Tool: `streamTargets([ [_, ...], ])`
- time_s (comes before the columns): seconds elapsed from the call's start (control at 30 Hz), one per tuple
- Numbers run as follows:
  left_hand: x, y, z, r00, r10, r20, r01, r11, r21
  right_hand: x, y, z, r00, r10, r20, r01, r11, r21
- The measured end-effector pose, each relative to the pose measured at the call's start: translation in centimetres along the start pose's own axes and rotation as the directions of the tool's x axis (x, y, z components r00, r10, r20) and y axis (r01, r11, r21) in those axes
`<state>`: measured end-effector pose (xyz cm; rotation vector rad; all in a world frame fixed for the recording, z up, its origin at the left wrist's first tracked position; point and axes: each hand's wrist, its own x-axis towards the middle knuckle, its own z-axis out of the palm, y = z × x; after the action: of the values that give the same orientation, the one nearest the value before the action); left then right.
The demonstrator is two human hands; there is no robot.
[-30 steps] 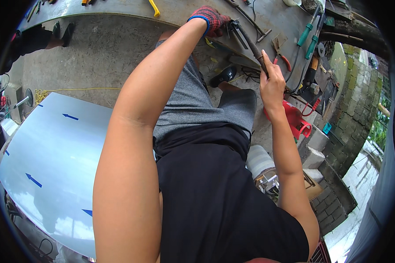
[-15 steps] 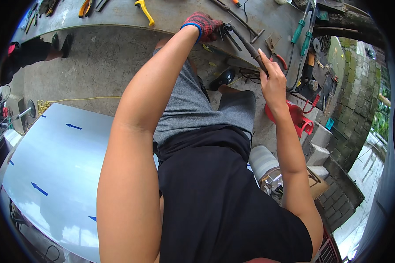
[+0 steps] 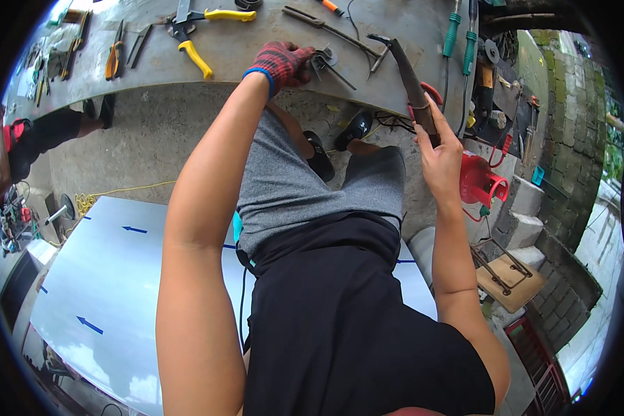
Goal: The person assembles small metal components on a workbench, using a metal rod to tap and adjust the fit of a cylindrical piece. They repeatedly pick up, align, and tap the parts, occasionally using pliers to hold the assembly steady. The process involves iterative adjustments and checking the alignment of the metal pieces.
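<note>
Left hand [image 3: 281,61], gloved in red knit, was pressed on small metal pieces [image 3: 324,61] on the grey workbench [image 3: 256,48] | bare right hand [image 3: 438,156] was clenched around a dark long-handled metal tool [image 3: 410,76] raised above the bench edge.

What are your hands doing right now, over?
Left hand, red knitted glove, pressing small metal pieces on the grey workbench. Right hand, bare, gripping a dark rusty hammer. Yellow-handled snips lie nearby.

Bright, even daylight with soft shadows, pale sky glare on the white sheet [image 3: 111,291], strong fisheye bending and black corners at the rim, sharp throughout.
</note>
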<state>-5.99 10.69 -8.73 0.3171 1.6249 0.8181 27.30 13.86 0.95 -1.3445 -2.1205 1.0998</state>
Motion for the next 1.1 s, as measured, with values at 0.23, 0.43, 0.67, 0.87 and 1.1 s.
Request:
streamTargets([
  [0.23, -0.5, 0.1, -0.3, 0.999, -0.020, -0.029, 0.021, 0.999, 0.042, -1.7, 1.9, -1.0, 0.978, 0.195, -0.069, -0.170, 0.950, 0.263],
  [0.43, -0.9, 0.3, -0.2, 0.997, -0.043, -0.058, 0.048, 0.996, 0.078, -1.8, 5.1, -1.6, 0.957, 0.225, -0.182, -0.141, 0.912, 0.386],
  [0.67, -0.1, -0.7, -0.6, 0.998, 0.022, -0.057, -0.014, 0.990, 0.138, -0.2, 8.1, -4.8, 0.921, 0.196, -0.336, -0.064, 0.928, 0.367],
  [0.87, 1.2, -4.1, -3.1, 0.929, 0.365, 0.055, -0.350, 0.825, 0.444, 5.2, 13.9, -12.9, 0.803, 0.106, -0.586, -0.041, 0.992, 0.123],
  [1.1, 0.8, -4.2, -4.1, 0.965, 0.263, -0.014, -0.231, 0.871, 0.434, 11.2, 27.4, -23.6, 0.608, 0.022, -0.793, -0.335, 0.913, -0.232],
])
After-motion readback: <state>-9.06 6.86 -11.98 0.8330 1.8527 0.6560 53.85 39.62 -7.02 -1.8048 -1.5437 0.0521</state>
